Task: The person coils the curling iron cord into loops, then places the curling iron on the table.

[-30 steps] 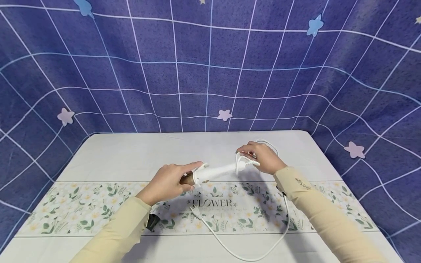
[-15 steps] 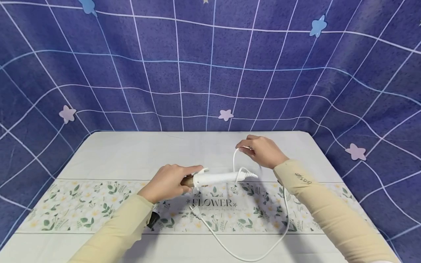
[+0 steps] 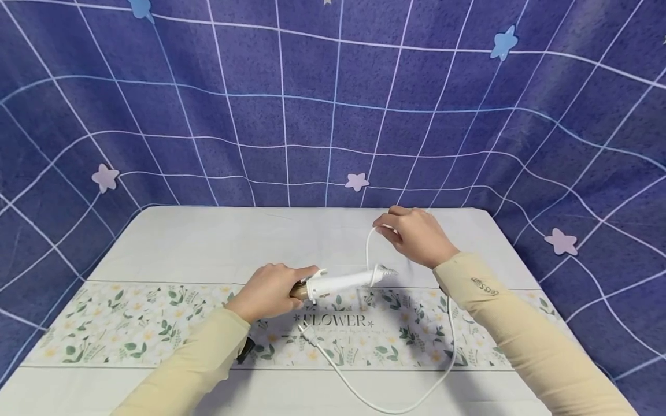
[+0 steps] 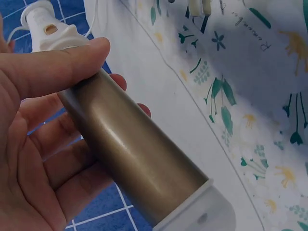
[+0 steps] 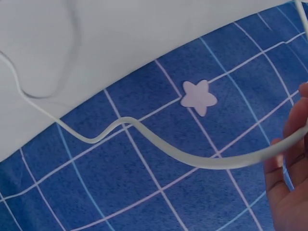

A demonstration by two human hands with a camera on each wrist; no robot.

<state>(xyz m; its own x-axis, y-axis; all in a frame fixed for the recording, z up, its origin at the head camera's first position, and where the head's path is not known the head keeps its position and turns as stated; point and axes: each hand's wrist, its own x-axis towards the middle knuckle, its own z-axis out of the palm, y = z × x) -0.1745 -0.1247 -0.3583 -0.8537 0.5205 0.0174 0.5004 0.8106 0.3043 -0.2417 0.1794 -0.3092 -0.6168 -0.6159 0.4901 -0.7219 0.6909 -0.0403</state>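
Note:
In the head view my left hand (image 3: pixel 266 293) grips a curling iron (image 3: pixel 340 283) by its barrel, the white handle pointing right. The left wrist view shows the gold-brown barrel (image 4: pixel 130 144), with the thumb along its top near the handle and fingers curled beneath. A turn of white cord passes round the handle's right end. My right hand (image 3: pixel 418 237) pinches that power cord (image 3: pixel 367 248) up and to the right of the handle. In the right wrist view the cord (image 5: pixel 207 161) runs slack from the fingers. Its plug (image 3: pixel 308 334) lies on the table below.
The white table cover (image 3: pixel 234 237) has a flower-printed band with lettering. A long stretch of cord (image 3: pixel 400 411) curves along the near side. A small black object (image 3: pixel 246 349) shows beside the left sleeve. A blue gridded curtain (image 3: pixel 302 115) with stars hangs behind the table.
My right hand has moved from the handle's end, up and away with the cord, drawing a loop off the handle. The left hand keeps holding the barrel.

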